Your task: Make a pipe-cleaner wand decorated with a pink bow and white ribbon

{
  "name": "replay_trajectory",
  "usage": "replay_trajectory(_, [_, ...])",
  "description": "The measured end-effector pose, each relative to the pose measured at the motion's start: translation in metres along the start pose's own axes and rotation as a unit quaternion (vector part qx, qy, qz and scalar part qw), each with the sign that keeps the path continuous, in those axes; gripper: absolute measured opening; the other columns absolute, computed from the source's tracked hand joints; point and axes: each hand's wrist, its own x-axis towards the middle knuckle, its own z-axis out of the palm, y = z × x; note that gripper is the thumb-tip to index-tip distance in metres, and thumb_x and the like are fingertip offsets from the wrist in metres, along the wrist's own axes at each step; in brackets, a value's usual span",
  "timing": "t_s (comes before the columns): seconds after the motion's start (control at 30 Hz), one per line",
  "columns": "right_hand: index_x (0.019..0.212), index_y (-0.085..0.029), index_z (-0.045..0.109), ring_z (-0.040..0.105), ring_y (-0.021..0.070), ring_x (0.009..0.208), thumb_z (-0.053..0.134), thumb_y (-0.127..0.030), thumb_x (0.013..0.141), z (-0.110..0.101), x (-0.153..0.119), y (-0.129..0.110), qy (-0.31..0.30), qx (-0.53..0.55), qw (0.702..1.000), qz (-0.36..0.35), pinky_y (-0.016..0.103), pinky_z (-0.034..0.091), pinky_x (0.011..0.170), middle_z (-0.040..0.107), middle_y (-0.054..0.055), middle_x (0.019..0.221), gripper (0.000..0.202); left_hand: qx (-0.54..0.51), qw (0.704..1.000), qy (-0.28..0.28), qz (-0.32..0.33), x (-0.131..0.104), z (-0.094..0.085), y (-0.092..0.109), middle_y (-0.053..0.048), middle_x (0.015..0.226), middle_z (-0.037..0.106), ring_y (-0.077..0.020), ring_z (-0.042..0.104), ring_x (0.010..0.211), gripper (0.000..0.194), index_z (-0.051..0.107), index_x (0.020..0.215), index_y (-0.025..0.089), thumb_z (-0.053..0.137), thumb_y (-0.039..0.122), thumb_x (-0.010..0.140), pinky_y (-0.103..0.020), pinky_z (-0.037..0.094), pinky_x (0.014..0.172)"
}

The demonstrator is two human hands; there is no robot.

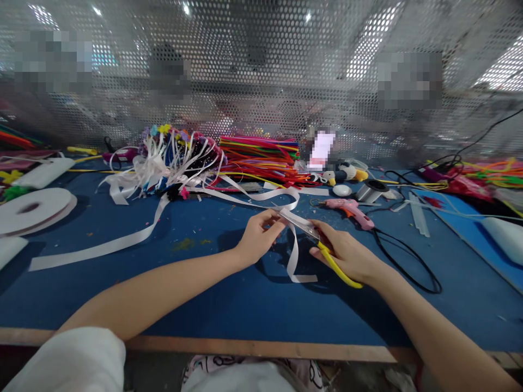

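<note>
One white ribbon (292, 251) is pinched between the thumb and fingers of the left hand (257, 237), and a yellow-handled tool (337, 267) is gripped in the right hand (343, 253). The ribbon is held up above the blue table (196, 316), with the metal end of the tool right by it, and one loose tail hangs down between the hands. Part of the metal is hidden by the ribbon and fingers, so it cannot be told if the blades are open or closed. Some right fingers are hidden too. A pink glue gun (351, 211) is seen just past the right hand, near a silver spool (371, 190). Behind the left hand, a big bunch of flowers and ribbons (180, 158) is so tangled that its parts are hard to pick out. Bright fuzzy sticks (261, 158) are piled beside it. At the left, a big white roll (32, 209) is cut off by the edge of the view. A bright phone-like shape (322, 148) is blurred into squares, and what is behind the metal mesh (253, 76) is hard to make out
</note>
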Motion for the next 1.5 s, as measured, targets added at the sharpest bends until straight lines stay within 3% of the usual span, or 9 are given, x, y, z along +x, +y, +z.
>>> replay_trajectory(0.3, [0.145, -0.012, 0.035, 0.06, 0.0244, 0.074, 0.045, -0.054, 0.095, 0.0, 0.0, 0.0, 0.001, 0.003, 1.0, -0.001, 0.032, 0.038, 0.065, 0.064, 0.007, 0.085, 0.066, 0.012, 1.0, -0.026, 0.002, 0.0, 0.001, -0.003, 0.0, 0.069, 0.056, -0.0092, 0.05, 0.055, 0.022, 0.07, 0.087, 0.016, 0.064, 0.037, 0.085, -0.019, 0.045, 0.045])
replay_trajectory(0.6, [0.139, -0.013, 0.041, 0.055, 0.0208, 0.064, 0.046, -0.054, 0.095, 0.003, 0.0, 0.001, 0.013, 0.006, 1.0, -0.001, 0.03, 0.035, 0.06, 0.058, 0.002, 0.073, 0.061, 0.015, 1.0, -0.024, -0.012, 0.0, 0.001, -0.004, -0.001, 0.074, 0.058, -0.0093, 0.051, 0.057, 0.023, 0.07, 0.087, 0.016, 0.064, 0.038, 0.085, -0.018, 0.045, 0.045])
replay_trajectory(0.83, [0.143, -0.013, 0.038, 0.061, 0.0236, 0.073, 0.045, -0.054, 0.095, 0.003, 0.0, -0.001, 0.015, 0.001, 1.0, -0.005, 0.031, 0.039, 0.065, 0.064, 0.006, 0.083, 0.063, 0.03, 0.999, -0.037, -0.02, 0.0, 0.001, -0.003, 0.0, 0.068, 0.057, -0.0089, 0.049, 0.053, 0.021, 0.071, 0.088, 0.016, 0.064, 0.035, 0.084, -0.019, 0.044, 0.044])
replay_trajectory(1.0, [0.14, -0.012, 0.041, 0.059, 0.0227, 0.066, 0.043, -0.057, 0.095, 0.003, 0.001, -0.001, 0.014, 0.005, 1.0, 0.014, 0.03, 0.037, 0.061, 0.062, 0.004, 0.073, 0.064, 0.039, 0.998, -0.053, -0.024, -0.001, 0.002, 0.003, -0.001, 0.071, 0.06, -0.0085, 0.05, 0.053, 0.022, 0.071, 0.087, 0.016, 0.061, 0.035, 0.085, -0.019, 0.045, 0.046])
replay_trajectory(1.1, [0.143, -0.01, 0.039, 0.063, 0.0247, 0.071, 0.041, -0.056, 0.096, 0.004, 0.002, -0.003, 0.021, -0.01, 0.999, 0.031, 0.031, 0.039, 0.064, 0.066, 0.006, 0.077, 0.066, 0.034, 0.998, -0.048, -0.026, -0.001, 0.002, 0.003, -0.001, 0.073, 0.061, -0.0085, 0.051, 0.054, 0.022, 0.069, 0.085, 0.015, 0.06, 0.036, 0.086, -0.019, 0.044, 0.046])
replay_trajectory(1.23, [0.153, -0.01, 0.025, 0.068, 0.0297, 0.079, 0.043, -0.058, 0.094, 0.004, 0.003, -0.006, 0.059, -0.086, 0.991, 0.084, 0.03, 0.038, 0.061, 0.071, 0.012, 0.088, 0.078, -0.006, 1.0, -0.01, -0.029, 0.001, 0.001, -0.001, 0.0, 0.069, 0.059, -0.009, 0.051, 0.051, 0.017, 0.062, 0.081, 0.017, 0.059, 0.032, 0.086, -0.021, 0.045, 0.045])
replay_trajectory(1.3, [0.155, -0.011, 0.021, 0.069, 0.0307, 0.077, 0.045, -0.06, 0.093, 0.004, 0.004, -0.005, 0.078, -0.112, 0.985, 0.106, 0.03, 0.037, 0.058, 0.072, 0.012, 0.088, 0.083, -0.03, 0.998, 0.037, -0.043, 0.003, 0.0, -0.004, 0.002, 0.06, 0.055, -0.0094, 0.051, 0.047, 0.015, 0.058, 0.076, 0.018, 0.059, 0.029, 0.085, -0.021, 0.045, 0.044])
replay_trajectory(1.4, [0.154, -0.012, 0.026, 0.069, 0.0312, 0.074, 0.047, -0.061, 0.092, 0.004, 0.006, -0.001, 0.133, -0.12, 0.975, 0.13, 0.031, 0.038, 0.057, 0.072, 0.012, 0.087, 0.082, -0.054, 0.989, 0.124, -0.058, 0.007, -0.003, -0.009, 0.004, 0.057, 0.053, -0.0098, 0.053, 0.044, 0.016, 0.051, 0.074, 0.019, 0.056, 0.027, 0.087, -0.021, 0.044, 0.042])
replay_trajectory(1.5, [0.146, -0.012, 0.038, 0.069, 0.0297, 0.074, 0.049, -0.056, 0.092, 0.003, 0.008, 0.007, 0.195, -0.086, 0.968, 0.129, 0.033, 0.042, 0.059, 0.072, 0.011, 0.084, 0.071, -0.069, 0.977, 0.19, -0.061, 0.013, -0.007, -0.011, 0.002, 0.069, 0.06, -0.0106, 0.059, 0.051, 0.018, 0.04, 0.078, 0.022, 0.051, 0.029, 0.091, -0.019, 0.041, 0.039])
